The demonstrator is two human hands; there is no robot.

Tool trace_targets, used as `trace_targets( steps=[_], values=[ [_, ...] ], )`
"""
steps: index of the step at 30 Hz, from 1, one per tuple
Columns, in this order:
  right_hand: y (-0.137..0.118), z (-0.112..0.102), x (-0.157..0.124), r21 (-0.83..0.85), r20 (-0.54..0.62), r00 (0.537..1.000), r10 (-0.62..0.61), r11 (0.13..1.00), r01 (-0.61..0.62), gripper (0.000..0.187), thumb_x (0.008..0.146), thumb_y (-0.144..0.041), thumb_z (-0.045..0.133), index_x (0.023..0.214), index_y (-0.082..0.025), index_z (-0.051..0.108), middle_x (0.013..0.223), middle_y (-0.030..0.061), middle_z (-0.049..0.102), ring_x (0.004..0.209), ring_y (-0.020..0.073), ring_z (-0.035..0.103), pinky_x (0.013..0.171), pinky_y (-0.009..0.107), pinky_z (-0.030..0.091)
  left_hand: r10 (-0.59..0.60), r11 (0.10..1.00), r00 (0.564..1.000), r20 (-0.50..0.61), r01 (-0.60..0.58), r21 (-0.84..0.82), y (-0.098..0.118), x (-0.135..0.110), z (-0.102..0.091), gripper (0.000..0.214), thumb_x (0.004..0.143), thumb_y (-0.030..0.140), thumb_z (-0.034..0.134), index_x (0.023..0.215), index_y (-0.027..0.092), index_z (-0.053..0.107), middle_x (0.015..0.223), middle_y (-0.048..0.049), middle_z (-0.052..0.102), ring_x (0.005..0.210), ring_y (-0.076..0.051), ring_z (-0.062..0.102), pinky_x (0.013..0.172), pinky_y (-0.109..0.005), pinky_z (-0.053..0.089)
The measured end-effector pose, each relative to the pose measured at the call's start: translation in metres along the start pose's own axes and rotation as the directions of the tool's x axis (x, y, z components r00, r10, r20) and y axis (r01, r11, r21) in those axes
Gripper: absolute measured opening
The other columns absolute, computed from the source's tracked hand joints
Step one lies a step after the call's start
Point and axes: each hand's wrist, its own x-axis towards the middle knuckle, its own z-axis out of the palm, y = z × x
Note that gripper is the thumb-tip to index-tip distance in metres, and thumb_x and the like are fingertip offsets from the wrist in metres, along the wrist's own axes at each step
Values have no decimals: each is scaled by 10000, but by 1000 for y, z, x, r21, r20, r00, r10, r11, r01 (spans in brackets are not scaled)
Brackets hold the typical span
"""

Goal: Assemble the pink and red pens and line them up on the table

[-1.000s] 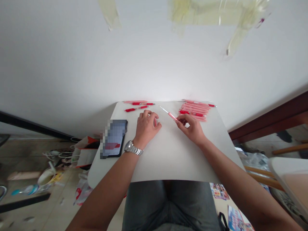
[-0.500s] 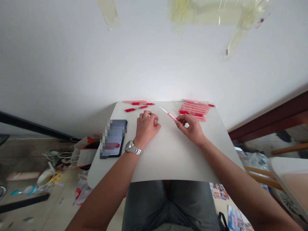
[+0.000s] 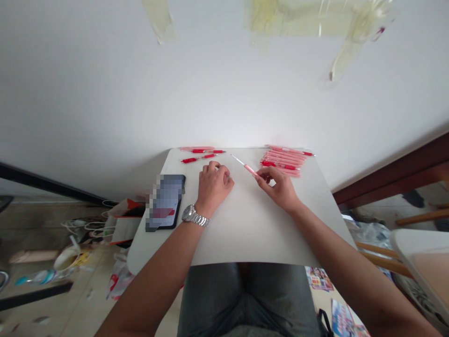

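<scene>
My right hand [image 3: 278, 188] pinches the rear end of a pen [image 3: 250, 169] that has a pink barrel and a thin pale refill sticking out of its far end. The bare refill tip points up and left, in open space. On the table to the left, my left hand [image 3: 214, 185] is curled, thumb close to the fingers; what it holds, if anything, is hidden. Just beyond my left hand lie two red pens [image 3: 189, 160] and a pink pen [image 3: 196, 148]. Past my right hand is a pile of pink pens [image 3: 286, 158], with a red pen [image 3: 280, 165] across it.
A phone [image 3: 164, 203] lies on the left of the white table [image 3: 242, 234], beside my watch [image 3: 195, 216]. The table's far edge meets a white wall [image 3: 217, 93] with tape on it. Bags, a cup and a bottle [image 3: 38, 277] are on the floor at left.
Almost nothing differs. The fingers of my left hand have shifted very slightly; my right hand and the pen stay in place.
</scene>
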Motion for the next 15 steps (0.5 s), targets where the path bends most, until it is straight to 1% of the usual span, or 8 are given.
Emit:
trace_targets(
  steps=[8,13,15],
  values=[
    [3,1,0,-14,-4,1000,-2,1000,1,276,1024,-502,620,995,-234,678,879,55,721,753,188,648,685,353,547,25,1000,1000,16,-25,-3,-1,2,2,59,895,192,670,852,217,702,1159,-116,611,1055,-318,570,875,-465,476],
    [2,0,0,-1,-5,1000,-4,1000,4,266,1022,-489,627,989,-230,677,876,50,715,748,183,641,678,342,533,52,998,999,-4,-52,-46,-5,3,8,62,896,187,675,839,208,686,1142,-110,617,1019,-302,571,892,-454,482],
    [1,0,0,1,0,1000,-4,1000,4,263,1020,-483,631,989,-226,677,874,48,715,746,180,640,678,339,528,70,993,997,-30,-72,-88,-7,3,11,50,912,183,661,868,205,672,1130,-109,617,1004,-289,575,912,-447,483]
  ],
)
